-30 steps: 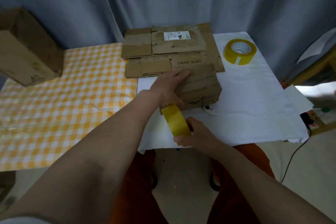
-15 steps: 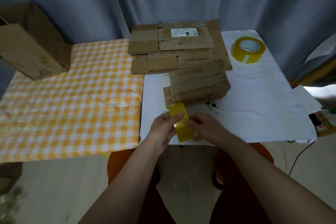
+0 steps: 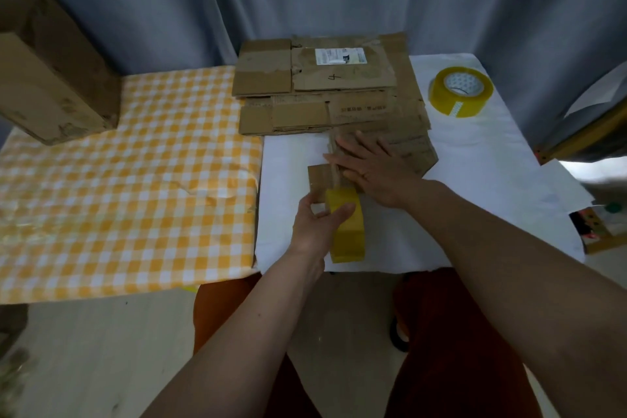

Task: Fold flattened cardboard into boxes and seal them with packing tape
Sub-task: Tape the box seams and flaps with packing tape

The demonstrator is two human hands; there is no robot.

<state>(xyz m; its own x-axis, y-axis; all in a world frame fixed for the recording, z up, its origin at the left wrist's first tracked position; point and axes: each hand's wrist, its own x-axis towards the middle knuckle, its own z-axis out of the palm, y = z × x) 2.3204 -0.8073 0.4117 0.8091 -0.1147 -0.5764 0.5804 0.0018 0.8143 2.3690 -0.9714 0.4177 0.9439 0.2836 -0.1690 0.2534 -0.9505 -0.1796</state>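
Cardboard is what I am working on here: a small folded box (image 3: 386, 153) lies on the white half of the table (image 3: 481, 180), just in front of the stack of flattened cardboard (image 3: 325, 88).

Going from the left, a finished brown box (image 3: 51, 78) stands at the far corner of the yellow checked cloth (image 3: 135, 173). Next comes my left hand (image 3: 317, 224), near the table's front edge, its grip clamped round a roll of yellow tape (image 3: 347, 227) with the thumb over the top of the roll. The roll stands on edge, and its upper end touches the near left flap of the small box.

My right hand (image 3: 369, 168) lies flat on top of the small box, fingers straight and spread, pressing it down; it holds nothing. A second roll of tape (image 3: 459, 92) sits well apart at the far right of the white cover.

The small box lies just beyond and to the right of the roll in my left hand, its long side running left to right. I judge the tape must run away from me, up the near face and across the top seam. The left hand is nearer for pulling, while the right pins the box.
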